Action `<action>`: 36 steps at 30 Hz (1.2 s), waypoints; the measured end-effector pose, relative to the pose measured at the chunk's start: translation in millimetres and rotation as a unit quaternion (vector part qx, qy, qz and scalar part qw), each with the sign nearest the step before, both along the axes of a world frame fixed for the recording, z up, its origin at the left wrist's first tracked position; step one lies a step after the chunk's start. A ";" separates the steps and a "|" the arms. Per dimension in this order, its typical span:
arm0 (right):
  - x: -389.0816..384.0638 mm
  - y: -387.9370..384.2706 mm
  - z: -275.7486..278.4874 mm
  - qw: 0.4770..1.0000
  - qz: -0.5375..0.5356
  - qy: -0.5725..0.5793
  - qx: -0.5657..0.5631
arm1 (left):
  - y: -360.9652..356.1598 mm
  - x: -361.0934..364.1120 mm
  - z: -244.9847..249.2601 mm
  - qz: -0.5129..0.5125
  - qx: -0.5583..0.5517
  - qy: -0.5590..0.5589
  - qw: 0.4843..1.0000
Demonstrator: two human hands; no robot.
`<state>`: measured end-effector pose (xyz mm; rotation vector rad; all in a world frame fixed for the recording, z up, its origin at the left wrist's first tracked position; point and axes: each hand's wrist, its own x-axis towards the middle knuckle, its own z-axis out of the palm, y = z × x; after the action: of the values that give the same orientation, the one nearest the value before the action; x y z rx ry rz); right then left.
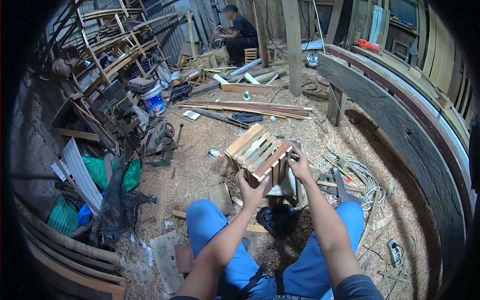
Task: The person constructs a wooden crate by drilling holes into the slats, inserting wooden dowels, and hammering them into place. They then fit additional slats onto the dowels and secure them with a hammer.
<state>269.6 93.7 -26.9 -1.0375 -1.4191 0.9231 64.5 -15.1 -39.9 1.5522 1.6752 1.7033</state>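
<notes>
A small slatted wooden crate (274, 161) is tilted in front of me, above my knees, held between both hands. My left hand (251, 191) grips its near lower corner, with the thumb up against the side. My right hand (299, 166) is closed on the right edge near the top corner. Pale slats with gaps run across the crate, and darker brown boards form the near side. Below it, a stand or stool with a white patch (283, 188) is partly hidden. A black plastic bag (278, 219) lies between my knees.
A handsaw (342, 187) and coiled cable (371, 176) lie to the right, near a power strip (396, 253). A heavy plank (390, 115) runs along the right. Wood strips (250, 107), a bucket (154, 100) and a vise (165, 134) lie ahead. A person (240, 35) sits at the back.
</notes>
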 end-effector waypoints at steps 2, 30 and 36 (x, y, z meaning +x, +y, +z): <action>-2.1 8.8 -10.0 0.999 0.013 0.042 0.004 | -10.5 -1.9 -1.0 0.003 -0.013 0.023 1.000; 32.1 -75.7 -27.6 0.862 -0.155 -0.417 -0.244 | -19.7 -16.3 66.1 0.002 0.047 0.357 0.933; 65.3 -84.7 3.4 0.915 -0.173 -0.321 -0.174 | -22.0 -3.9 66.0 -0.129 -0.042 0.377 0.916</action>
<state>334.9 9.1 -23.5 -1.9230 -1.5389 0.6000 60.7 -37.1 26.1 2.4475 1.6937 0.9194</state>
